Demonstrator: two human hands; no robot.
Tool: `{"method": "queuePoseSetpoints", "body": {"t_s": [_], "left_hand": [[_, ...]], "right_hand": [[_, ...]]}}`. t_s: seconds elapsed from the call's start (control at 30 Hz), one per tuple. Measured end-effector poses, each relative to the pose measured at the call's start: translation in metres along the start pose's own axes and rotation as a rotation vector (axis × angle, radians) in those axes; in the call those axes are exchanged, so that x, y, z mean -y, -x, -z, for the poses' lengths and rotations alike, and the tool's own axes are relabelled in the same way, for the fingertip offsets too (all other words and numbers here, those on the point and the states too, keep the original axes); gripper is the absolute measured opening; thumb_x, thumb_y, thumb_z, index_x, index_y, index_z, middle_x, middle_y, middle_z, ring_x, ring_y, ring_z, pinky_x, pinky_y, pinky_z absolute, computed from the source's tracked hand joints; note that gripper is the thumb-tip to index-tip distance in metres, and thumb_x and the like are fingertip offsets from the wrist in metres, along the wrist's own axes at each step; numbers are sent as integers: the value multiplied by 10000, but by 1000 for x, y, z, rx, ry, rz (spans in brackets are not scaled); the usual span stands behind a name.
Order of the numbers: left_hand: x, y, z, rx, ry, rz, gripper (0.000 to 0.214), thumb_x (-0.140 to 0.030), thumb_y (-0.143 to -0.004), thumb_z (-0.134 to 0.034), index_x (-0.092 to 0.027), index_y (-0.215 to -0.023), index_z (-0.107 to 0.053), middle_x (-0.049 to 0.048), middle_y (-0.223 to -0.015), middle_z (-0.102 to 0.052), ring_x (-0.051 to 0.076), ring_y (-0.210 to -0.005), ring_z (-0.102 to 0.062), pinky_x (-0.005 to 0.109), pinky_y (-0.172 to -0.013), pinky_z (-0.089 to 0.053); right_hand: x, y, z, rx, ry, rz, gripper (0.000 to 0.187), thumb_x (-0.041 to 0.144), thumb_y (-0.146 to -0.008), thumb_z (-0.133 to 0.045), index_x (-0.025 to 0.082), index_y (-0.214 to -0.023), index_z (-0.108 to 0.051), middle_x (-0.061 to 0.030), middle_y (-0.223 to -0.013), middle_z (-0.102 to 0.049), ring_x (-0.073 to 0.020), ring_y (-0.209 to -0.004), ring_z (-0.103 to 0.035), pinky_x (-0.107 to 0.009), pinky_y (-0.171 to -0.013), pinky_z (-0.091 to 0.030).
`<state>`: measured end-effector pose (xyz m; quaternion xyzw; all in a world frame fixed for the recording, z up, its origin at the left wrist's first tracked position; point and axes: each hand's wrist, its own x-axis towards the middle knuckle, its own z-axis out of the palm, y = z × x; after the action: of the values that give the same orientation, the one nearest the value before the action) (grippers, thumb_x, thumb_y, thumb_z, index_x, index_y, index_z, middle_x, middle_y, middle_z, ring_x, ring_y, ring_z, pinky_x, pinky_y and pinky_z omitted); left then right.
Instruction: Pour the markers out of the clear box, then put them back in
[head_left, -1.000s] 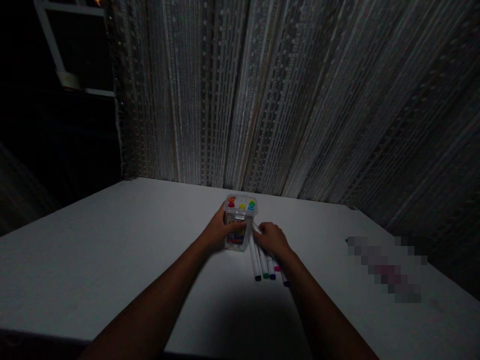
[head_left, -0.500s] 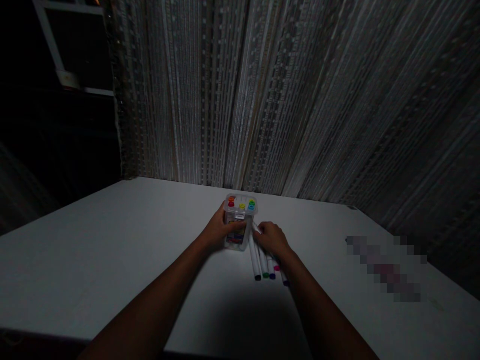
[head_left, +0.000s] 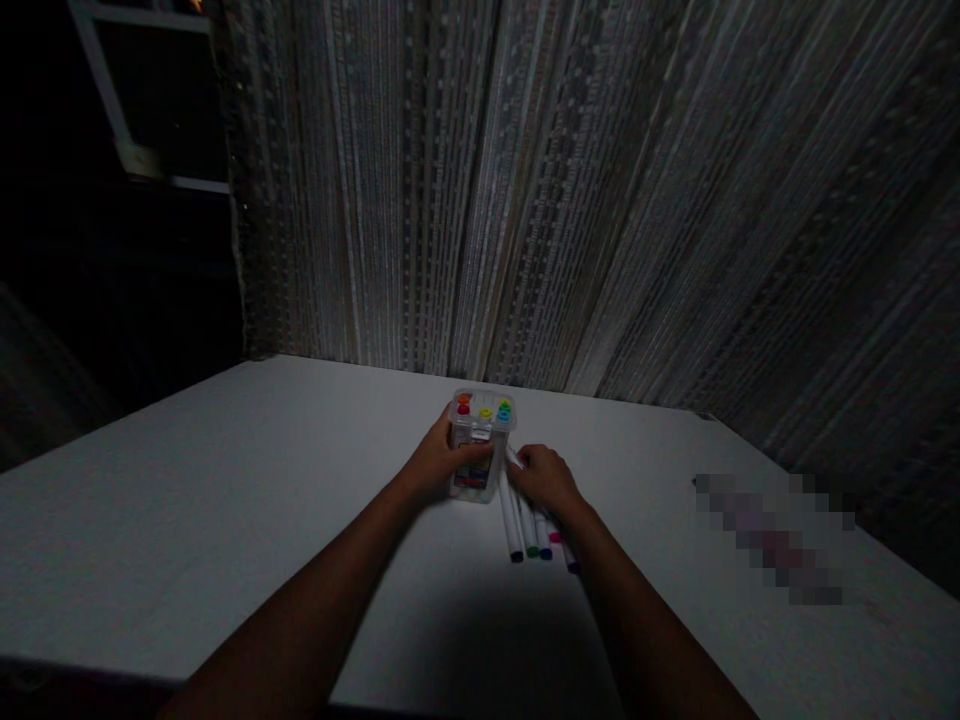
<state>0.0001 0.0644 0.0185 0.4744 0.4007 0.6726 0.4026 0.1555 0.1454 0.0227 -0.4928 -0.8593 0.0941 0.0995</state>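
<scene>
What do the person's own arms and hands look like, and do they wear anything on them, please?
Both arms are bare: the left forearm and the right forearm show no sleeve, and the left hand and the right hand wear no gloves. No watch, bracelet or ring can be seen, though the light is dim and the arms lie partly in shadow.

Both bare forearms (head_left: pixel 315 600) come in from the bottom corners of the shot and angle toward each other, wrists pretty straight. Left hand (head_left: pixel 441 460) is curled up, fingers wrapped across to the right in what looks like a solid grip. Right hand (head_left: pixel 544 478) sits just beside it, knuckles up, fingers bent down and pointing left. The two hands aren't quite touching, just a small gap between them.
</scene>
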Motion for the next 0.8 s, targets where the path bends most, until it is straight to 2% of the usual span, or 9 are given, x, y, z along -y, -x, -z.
{"method": "queuePoseSetpoints", "body": {"t_s": [0.57,0.8], "left_hand": [[-1,1,-1,-8,15,-6,591,-273,-569,-834,-186,-1068,-531,62,-985,-698,222,-879,-674,339,-794,-520],[-1,0,0,-15,-10,-2,630,-311,-556,-838,-175,-1093,-538,78,-967,-700,257,-899,-673,391,-822,-515]], "right_hand": [[-1,-1,-1,-1,-5,-5,209,320,-831,-525,169,-856,-667,-87,-870,-687,-184,-823,-605,-251,-586,-292],[1,0,1,8,-5,-14,210,314,-827,-532,170,-874,-677,-84,-871,-692,-181,-815,-605,-246,-592,-301]]}}
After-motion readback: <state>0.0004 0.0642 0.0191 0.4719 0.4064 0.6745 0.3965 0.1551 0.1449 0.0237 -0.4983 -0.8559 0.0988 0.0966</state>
